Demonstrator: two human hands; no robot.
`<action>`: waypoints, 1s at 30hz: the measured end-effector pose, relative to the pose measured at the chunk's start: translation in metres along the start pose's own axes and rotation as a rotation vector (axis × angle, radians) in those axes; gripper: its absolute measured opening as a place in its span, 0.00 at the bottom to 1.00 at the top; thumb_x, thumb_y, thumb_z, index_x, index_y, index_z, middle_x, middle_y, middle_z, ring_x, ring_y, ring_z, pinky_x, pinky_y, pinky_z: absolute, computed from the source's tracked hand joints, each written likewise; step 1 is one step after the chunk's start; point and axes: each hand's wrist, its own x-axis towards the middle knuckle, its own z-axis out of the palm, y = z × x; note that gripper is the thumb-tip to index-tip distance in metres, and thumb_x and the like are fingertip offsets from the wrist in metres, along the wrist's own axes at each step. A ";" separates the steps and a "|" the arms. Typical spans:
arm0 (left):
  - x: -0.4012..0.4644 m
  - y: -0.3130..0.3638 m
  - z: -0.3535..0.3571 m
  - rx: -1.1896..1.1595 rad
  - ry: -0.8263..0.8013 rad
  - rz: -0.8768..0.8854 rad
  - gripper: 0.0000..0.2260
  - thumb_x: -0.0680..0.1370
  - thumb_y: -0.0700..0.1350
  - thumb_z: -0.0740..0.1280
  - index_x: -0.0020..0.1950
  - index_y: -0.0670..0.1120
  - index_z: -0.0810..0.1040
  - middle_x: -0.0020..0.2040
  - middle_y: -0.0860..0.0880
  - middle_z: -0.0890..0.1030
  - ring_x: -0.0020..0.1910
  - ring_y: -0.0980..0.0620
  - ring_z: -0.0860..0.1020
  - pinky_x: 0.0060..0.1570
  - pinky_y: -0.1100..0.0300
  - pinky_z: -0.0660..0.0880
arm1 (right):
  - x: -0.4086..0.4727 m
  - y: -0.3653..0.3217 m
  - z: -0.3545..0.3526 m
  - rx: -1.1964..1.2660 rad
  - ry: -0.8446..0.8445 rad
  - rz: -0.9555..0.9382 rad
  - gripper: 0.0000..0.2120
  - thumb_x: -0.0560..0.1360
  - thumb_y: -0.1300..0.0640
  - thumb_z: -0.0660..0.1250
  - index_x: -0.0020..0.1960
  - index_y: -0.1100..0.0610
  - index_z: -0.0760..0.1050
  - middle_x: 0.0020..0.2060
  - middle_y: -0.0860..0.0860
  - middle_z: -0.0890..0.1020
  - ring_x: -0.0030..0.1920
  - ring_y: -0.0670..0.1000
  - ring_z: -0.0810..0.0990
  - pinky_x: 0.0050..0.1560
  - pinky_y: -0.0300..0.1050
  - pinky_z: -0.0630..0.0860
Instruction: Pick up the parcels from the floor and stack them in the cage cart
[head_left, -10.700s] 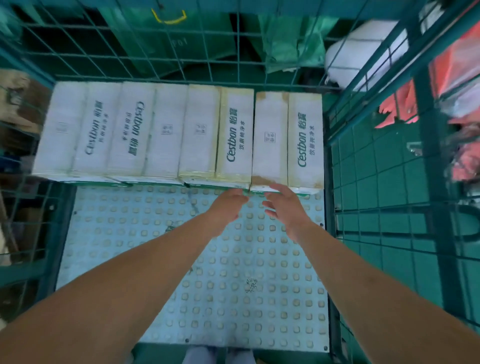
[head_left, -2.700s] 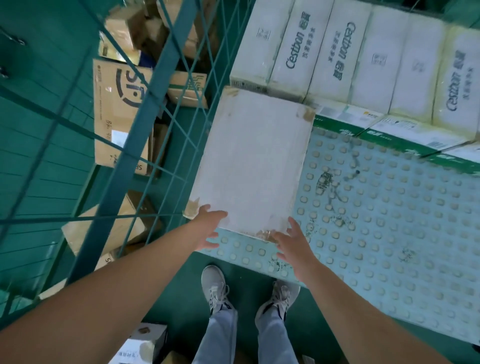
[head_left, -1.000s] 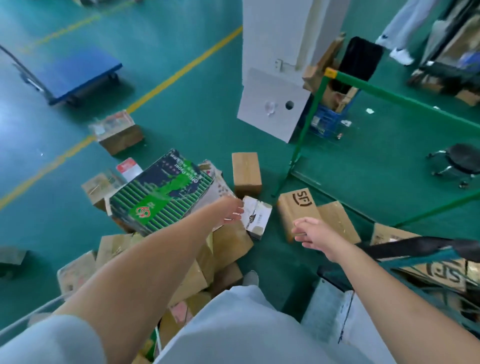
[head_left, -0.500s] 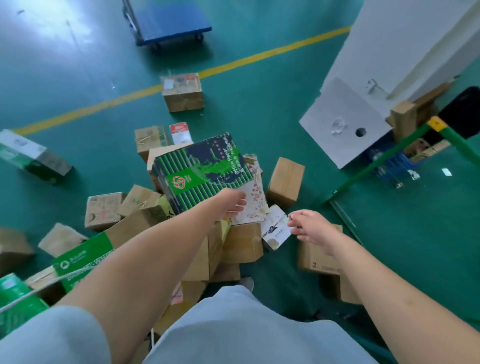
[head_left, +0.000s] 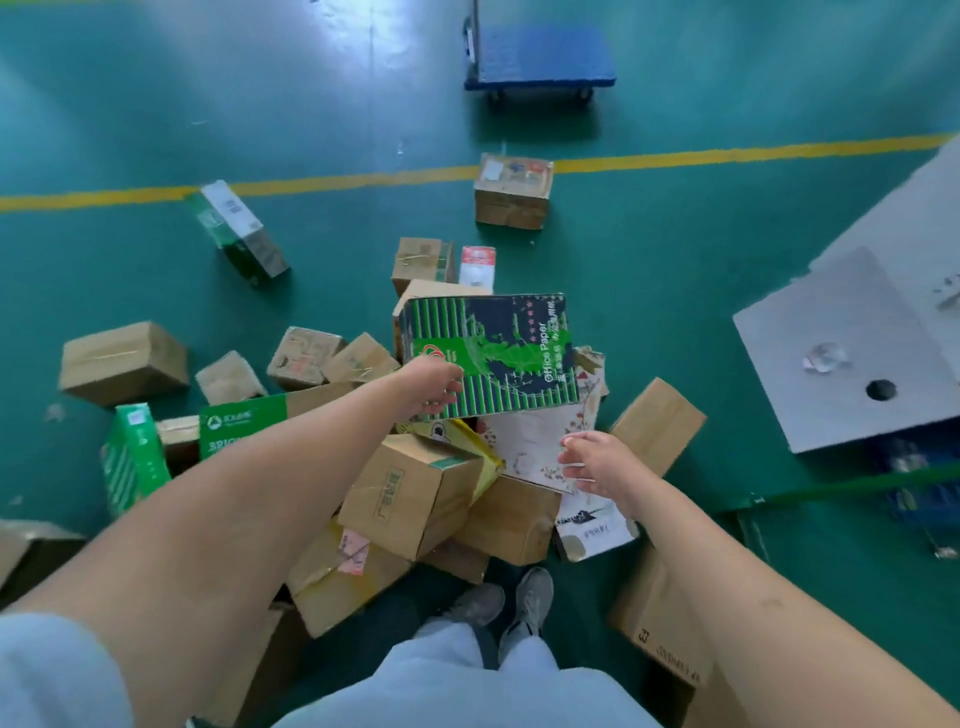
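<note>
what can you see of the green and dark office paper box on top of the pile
The office paper box is a rectangular carton printed with green stripes, a dark panel, a bright green band and white "Office Paper" lettering. It looks like cardboard, closed, with glossy tape across the top. It sits tilted on top of the heap of brown parcels, above a white floral-print box. The left hand touches its near left edge, fingers bent onto it; the right hand is apart from it, lower right.

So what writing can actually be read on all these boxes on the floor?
"Office Paper": on the dark green striped box that the left hand touches.
"BRIG", cut off by the arm: on the green-ended carton.
Chinese print on the tan carton, shipping labels, and upside-down print on the nearest carton: too blurred to read.
</note>
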 end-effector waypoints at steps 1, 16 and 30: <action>-0.002 0.000 -0.003 -0.025 0.032 -0.001 0.11 0.85 0.45 0.63 0.65 0.43 0.75 0.60 0.44 0.82 0.47 0.50 0.78 0.53 0.54 0.78 | 0.009 -0.005 -0.004 -0.024 -0.026 -0.014 0.10 0.86 0.53 0.61 0.63 0.55 0.77 0.56 0.55 0.84 0.57 0.56 0.82 0.58 0.50 0.78; 0.042 -0.019 -0.013 -0.017 0.152 -0.034 0.10 0.85 0.46 0.63 0.64 0.43 0.76 0.57 0.45 0.81 0.58 0.46 0.80 0.61 0.49 0.79 | 0.106 -0.038 -0.025 -0.114 -0.112 -0.071 0.10 0.86 0.55 0.61 0.59 0.58 0.77 0.54 0.55 0.83 0.52 0.54 0.81 0.48 0.45 0.78; 0.245 -0.052 -0.028 0.016 0.177 -0.075 0.20 0.84 0.47 0.65 0.75 0.45 0.67 0.62 0.44 0.77 0.57 0.47 0.77 0.53 0.54 0.79 | 0.314 -0.027 0.004 -0.151 -0.038 -0.008 0.09 0.86 0.54 0.60 0.59 0.56 0.77 0.56 0.57 0.82 0.56 0.57 0.81 0.58 0.54 0.79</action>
